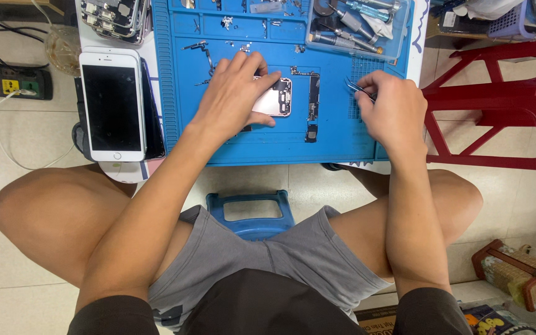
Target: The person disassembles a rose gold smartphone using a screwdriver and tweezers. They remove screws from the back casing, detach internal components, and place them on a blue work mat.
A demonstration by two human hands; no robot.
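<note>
Fingers (267,80) over phone housing (278,99); tweezers (360,90) probably pinched right.

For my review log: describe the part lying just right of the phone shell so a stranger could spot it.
On the blue work mat, look between the left hand and the right hand. The circuit board is a narrow dark upright strip, unlike the pale phone shell beside it.
</note>
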